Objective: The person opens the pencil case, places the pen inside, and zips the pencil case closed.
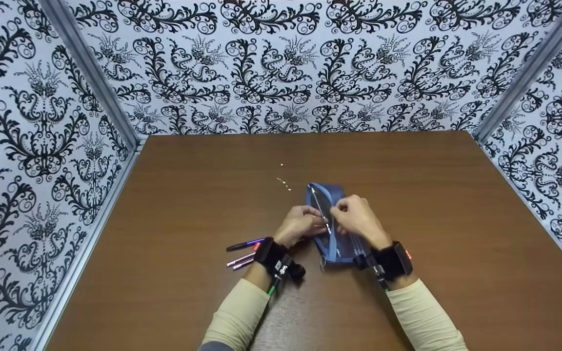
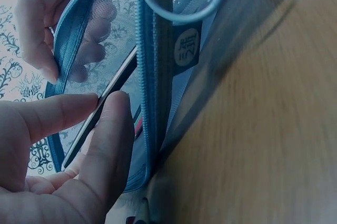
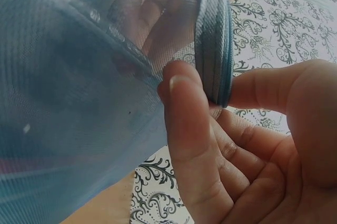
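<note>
My left hand is pinching a slim dark stick (pen or pencil, I cannot tell), fingers almost meeting around it, holding it lengthwise in the mouth of the blue mesh pouch on the counter. My right hand, angling in from the near right, is gripping the right zip edge. I should be drawing that edge rightward while lowering the stick level, avoiding snags.

On the table, writing tools lie left of the pouch (a wall stands behind).
</note>
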The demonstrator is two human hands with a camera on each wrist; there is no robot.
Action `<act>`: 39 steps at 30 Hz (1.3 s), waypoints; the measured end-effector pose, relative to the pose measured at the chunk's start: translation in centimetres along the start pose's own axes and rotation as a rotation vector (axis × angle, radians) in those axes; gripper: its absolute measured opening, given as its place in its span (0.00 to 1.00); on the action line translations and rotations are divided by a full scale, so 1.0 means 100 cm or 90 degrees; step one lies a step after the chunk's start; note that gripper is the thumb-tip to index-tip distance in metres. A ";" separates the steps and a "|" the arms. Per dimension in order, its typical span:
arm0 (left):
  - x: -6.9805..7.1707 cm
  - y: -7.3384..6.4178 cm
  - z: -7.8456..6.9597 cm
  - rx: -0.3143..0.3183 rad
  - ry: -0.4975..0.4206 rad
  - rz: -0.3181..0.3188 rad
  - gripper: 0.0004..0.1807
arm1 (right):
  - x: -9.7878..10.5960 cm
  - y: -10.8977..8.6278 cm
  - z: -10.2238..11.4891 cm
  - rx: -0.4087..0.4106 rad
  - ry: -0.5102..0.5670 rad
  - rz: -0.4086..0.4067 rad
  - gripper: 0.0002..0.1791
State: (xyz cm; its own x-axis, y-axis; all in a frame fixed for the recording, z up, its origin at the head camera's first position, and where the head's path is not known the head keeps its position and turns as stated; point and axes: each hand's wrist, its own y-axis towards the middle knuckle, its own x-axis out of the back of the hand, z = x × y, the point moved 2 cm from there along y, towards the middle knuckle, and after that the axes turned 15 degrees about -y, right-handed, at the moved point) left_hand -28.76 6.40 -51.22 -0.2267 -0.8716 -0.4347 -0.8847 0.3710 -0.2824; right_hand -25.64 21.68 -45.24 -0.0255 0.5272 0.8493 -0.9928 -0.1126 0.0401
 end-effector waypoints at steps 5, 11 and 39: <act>-0.001 0.001 0.000 0.001 0.002 -0.004 0.08 | 0.000 0.000 0.001 -0.003 -0.003 0.001 0.12; 0.000 0.001 0.000 0.001 0.005 -0.001 0.09 | 0.000 0.000 0.000 -0.007 0.002 0.009 0.12; -0.002 -0.002 0.000 -0.005 0.022 0.022 0.10 | 0.000 0.000 0.001 0.005 0.005 -0.003 0.12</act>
State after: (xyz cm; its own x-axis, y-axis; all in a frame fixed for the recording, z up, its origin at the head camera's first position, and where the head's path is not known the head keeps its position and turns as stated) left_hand -28.55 6.49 -51.08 -0.2705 -0.8688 -0.4148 -0.8794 0.3983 -0.2607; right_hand -25.63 21.61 -45.22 -0.0217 0.5348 0.8447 -0.9920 -0.1164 0.0482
